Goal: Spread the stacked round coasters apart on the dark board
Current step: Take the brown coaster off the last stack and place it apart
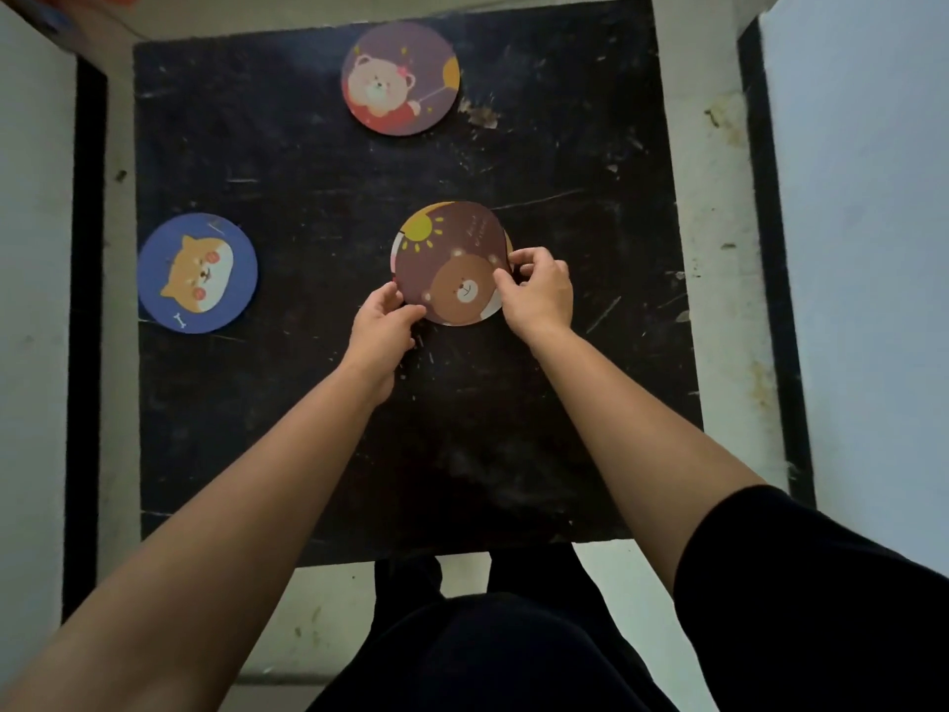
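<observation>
A scuffed dark board (308, 429) holds a blue dog coaster (197, 273) at left and a purple bear coaster (400, 78) far off. At centre, the left hand (382, 328) and right hand (539, 290) pinch opposite edges of the brown bear coaster (452, 262) topping the remaining stack.

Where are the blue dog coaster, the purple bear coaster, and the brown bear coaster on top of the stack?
blue dog coaster (197, 273), head view, on the dog's face.
purple bear coaster (400, 78), head view, near the printed bear's cheek.
brown bear coaster (452, 259), head view, on the brown background above the bear's head.
</observation>
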A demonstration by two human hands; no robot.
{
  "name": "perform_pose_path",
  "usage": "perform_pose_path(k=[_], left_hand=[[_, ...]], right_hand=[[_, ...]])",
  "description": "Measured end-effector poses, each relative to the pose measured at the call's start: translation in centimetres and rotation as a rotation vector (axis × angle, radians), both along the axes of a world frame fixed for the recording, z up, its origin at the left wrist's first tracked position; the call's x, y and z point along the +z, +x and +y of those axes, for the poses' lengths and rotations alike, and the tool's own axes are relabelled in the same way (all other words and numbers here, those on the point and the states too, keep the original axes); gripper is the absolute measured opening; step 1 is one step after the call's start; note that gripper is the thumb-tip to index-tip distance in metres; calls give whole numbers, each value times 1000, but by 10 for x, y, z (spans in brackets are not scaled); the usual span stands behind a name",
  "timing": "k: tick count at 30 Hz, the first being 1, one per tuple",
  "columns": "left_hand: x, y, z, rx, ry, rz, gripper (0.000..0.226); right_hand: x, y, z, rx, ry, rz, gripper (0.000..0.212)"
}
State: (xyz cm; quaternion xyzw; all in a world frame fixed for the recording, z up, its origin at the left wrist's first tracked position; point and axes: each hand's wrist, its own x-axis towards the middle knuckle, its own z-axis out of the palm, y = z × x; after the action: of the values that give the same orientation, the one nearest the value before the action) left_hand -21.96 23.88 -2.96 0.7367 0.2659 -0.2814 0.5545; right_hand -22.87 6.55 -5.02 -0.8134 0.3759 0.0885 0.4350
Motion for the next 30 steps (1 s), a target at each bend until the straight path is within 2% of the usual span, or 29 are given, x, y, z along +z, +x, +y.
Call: perform_pose_path(k=[3, 8, 10, 14, 17, 22, 26, 30], left_hand=[[5, -2, 2, 30, -5, 8, 65], [16, -10, 9, -23, 47, 21, 75], [23, -15, 15, -24, 26, 36, 76], [41, -30, 27, 85, -141, 97, 65], [51, -50, 39, 54, -221, 131, 60], [42, -96, 69, -78, -124, 189, 54], [32, -122, 92, -4, -87, 278, 45], [30, -133, 105, 90, -129, 262, 19]], right_hand=[[11, -2, 0, 12, 41, -61, 14], [34, -27, -2, -22, 192, -112, 36], [45, -45, -3, -32, 281, -122, 33], [63, -86, 0, 7, 375, -134, 21], [74, -115, 11, 34, 395, -111, 19], [87, -145, 45, 94, 427, -55, 44], [94, -154, 78, 201, 522, -67, 40], [91, -163, 91, 236, 611, -41, 37]])
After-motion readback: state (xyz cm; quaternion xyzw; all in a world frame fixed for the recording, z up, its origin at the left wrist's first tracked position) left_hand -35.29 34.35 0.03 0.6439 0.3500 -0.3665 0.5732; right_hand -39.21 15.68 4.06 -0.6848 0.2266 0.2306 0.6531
